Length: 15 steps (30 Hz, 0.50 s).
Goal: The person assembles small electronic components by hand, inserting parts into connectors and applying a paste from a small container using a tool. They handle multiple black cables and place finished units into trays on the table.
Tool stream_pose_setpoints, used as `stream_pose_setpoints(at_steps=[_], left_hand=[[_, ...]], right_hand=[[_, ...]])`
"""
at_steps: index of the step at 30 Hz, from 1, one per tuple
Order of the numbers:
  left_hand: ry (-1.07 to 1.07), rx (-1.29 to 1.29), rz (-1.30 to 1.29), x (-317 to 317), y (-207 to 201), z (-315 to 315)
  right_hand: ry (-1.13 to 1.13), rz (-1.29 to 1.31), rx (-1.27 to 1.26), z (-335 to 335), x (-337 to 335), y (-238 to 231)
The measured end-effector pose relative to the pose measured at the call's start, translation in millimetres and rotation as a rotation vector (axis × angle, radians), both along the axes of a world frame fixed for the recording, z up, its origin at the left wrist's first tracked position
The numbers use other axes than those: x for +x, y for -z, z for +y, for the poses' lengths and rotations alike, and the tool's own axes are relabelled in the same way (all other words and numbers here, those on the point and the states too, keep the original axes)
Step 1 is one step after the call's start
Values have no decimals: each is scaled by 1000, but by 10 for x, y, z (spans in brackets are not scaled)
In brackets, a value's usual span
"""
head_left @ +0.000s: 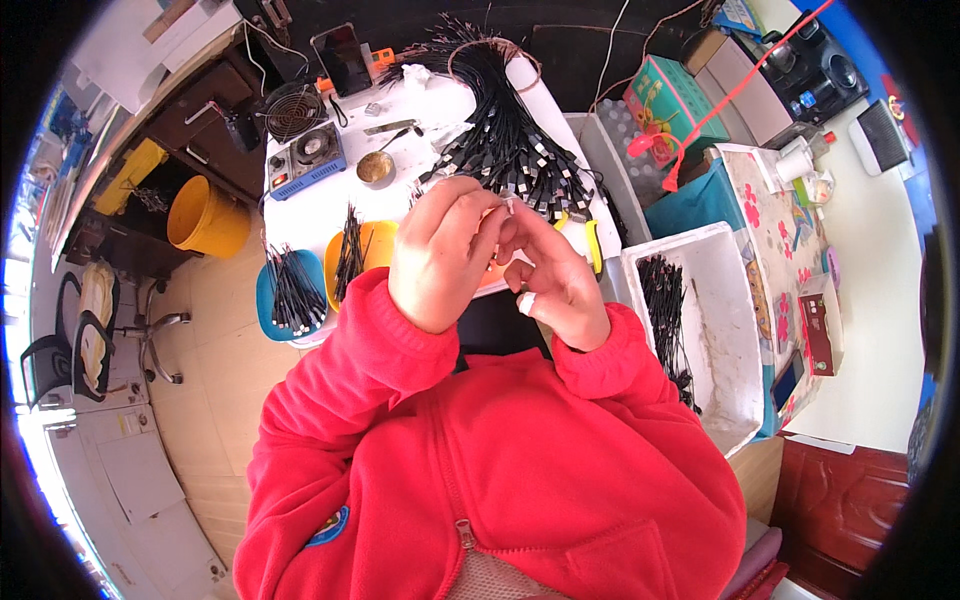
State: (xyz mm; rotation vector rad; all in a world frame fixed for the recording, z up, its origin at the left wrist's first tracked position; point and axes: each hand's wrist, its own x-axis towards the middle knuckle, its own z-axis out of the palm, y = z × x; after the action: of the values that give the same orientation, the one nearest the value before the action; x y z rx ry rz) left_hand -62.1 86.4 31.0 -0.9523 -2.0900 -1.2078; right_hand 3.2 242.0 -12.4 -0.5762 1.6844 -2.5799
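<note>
My left hand [443, 252] and my right hand [556, 278] meet in front of my chest, above the near edge of the white table [395, 207]. Between their fingertips is a small silvery piece [508, 204], perhaps a cable plug; its kind is too small to make out. The left fingers are pinched together. On the right, the index finger reaches the piece, the other fingers curl, and something white covers the thumb tip. Just beyond the hands lies a large bundle of black cables with silvery USB plugs [528, 165].
Left of my hands, black cables stand in a blue tray [262, 305] and a yellow tray [380, 240]. Behind are a small metal cup [376, 169] and a blue device with a fan [308, 165]. Yellow-handled scissors [596, 245] and a white foam box [722, 330] are on the right.
</note>
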Motion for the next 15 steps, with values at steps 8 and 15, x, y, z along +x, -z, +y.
stream_pose_setpoints(at_steps=[8, 15], left_hand=[[-85, 6, 131, 240, -20, -26], [-133, 45, 256, 383, 25, -9]], right_hand=[[171, 191, 287, -125, 196, -87], [156, 97, 273, -272, 386, -92]])
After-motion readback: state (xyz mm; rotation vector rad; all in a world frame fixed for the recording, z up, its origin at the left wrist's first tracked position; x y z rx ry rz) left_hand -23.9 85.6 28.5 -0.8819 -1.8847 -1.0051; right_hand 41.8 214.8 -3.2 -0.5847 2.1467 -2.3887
